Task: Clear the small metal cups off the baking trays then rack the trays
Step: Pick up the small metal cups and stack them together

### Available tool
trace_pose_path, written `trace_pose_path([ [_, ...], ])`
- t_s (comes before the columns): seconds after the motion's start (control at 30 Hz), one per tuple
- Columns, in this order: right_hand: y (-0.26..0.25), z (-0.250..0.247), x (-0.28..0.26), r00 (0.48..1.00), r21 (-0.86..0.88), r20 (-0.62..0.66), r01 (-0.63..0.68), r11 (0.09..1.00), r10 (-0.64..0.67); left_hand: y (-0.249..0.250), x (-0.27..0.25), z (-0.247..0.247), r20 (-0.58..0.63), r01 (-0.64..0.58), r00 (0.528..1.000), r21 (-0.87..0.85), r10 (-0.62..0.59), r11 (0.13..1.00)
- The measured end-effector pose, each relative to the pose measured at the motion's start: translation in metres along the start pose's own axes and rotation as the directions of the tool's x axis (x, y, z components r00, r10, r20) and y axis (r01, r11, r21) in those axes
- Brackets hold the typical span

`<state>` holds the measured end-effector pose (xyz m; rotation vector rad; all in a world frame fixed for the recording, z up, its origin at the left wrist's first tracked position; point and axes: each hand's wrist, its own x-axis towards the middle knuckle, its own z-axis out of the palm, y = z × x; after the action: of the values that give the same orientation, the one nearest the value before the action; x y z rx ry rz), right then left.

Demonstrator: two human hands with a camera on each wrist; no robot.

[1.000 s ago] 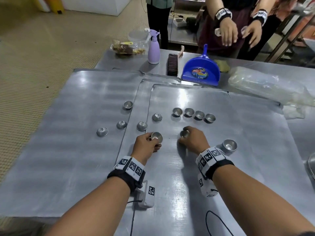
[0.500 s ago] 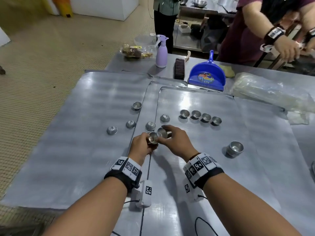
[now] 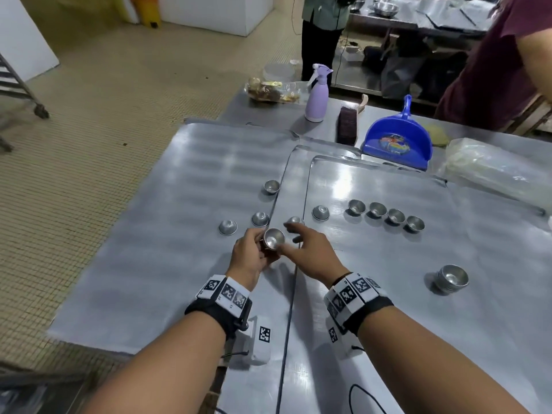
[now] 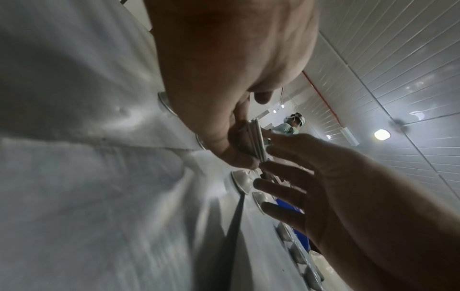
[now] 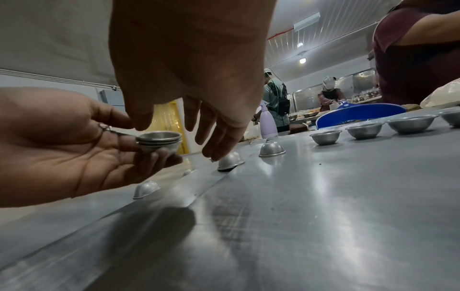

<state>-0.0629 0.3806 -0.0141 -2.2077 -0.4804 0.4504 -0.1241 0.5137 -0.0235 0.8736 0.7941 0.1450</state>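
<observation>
Overhead glare (steel), wrist views blurred

A lilac plastic spray bottle (image 3: 317, 95) stands upright at the far end of the steel table (image 3: 260, 110); just beside it a dark-bristled hand brush (image 3: 348, 124) and a blue plastic dustpan (image 3: 398, 140); a clear bag of brown food (image 3: 273, 90) lies behind the bottle; a crumpled clear plastic sheet (image 3: 493, 168) lies far right; a person in a maroon shirt (image 3: 495, 64) stands beyond.
</observation>
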Motion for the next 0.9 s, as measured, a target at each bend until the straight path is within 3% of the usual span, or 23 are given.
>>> trace_pose_path([
  [0.2, 0.012, -0.002, 0.034, 0.992, -0.196, -0.110, -0.086, 0.977, 0.065, 0.009, 0.012, -0.024, -0.040, -0.020, 0.999, 0.104, 0.024, 0.994],
  [0.47, 0.015, 0.000, 0.074, 0.993, -0.468, 0.037, -0.085, 0.880, 0.116, 0.009, 0.019, -0.040, 0.031, -0.091, 0.996, 0.228, 0.086, 0.969],
  [0.63, 0.014, 0.011, 0.073, 0.993, -0.472, -0.005, -0.109, 0.875, 0.121, 0.012, 0.020, -0.047, 0.063, -0.115, 0.993, 0.257, 0.102, 0.960],
  [0.8, 0.014, 0.018, 0.065, 0.999, -0.436, 0.005, -0.030, 0.900, 0.036, 0.014, 0.021, -0.049, 0.083, -0.123, 0.991, 0.261, 0.104, 0.958],
  [0.9, 0.014, 0.020, 0.060, 0.999, -0.381, -0.052, -0.025, 0.924, 0.005, 0.015, 0.021, -0.049, 0.104, -0.135, 0.988, 0.266, 0.111, 0.954],
])
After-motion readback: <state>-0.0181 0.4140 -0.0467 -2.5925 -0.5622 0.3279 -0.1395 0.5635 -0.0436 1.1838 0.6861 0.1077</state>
